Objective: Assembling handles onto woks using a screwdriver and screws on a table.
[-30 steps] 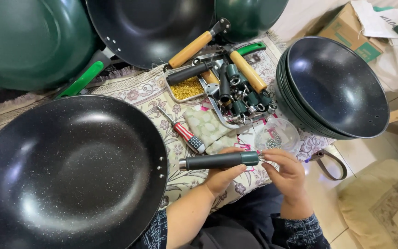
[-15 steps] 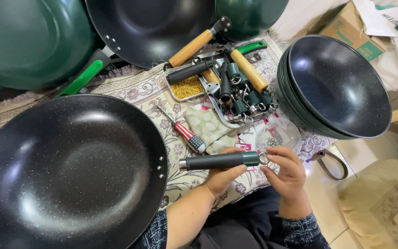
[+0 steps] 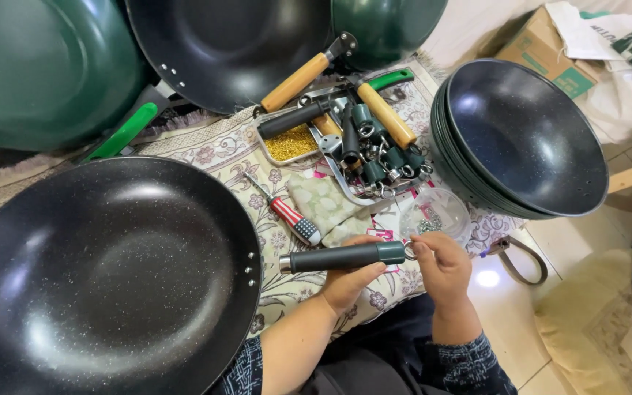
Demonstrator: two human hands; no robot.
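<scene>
Gripping a dark grey pan handle point(image 3: 341, 257) from below, the left hand point(image 3: 349, 281) has its fingers curled closed around the shaft and holds it level. The handle's metal tip points away from the hand toward a large black speckled wok point(image 3: 104, 281), which lies well to the far side of that hand on the patterned cloth point(image 3: 213, 157). At the handle's green end, the right hand point(image 3: 444, 267) pinches a small metal ring point(image 3: 408, 250) between thumb and fingertips, closed on it and touching the end cap. Just beyond the right hand sits a clear plastic tub point(image 3: 433, 212) with small metal parts inside. Just past the left hand's knuckles lies a red-and-white striped screwdriver point(image 3: 287, 213). Farther out from both hands, a metal tray point(image 3: 345, 143) holds more handles, wooden and dark, beside a heap of small yellow pieces. Outward of the right hand, a stack of dark bowl-shaped pans point(image 3: 513, 139) stands well apart.
</scene>
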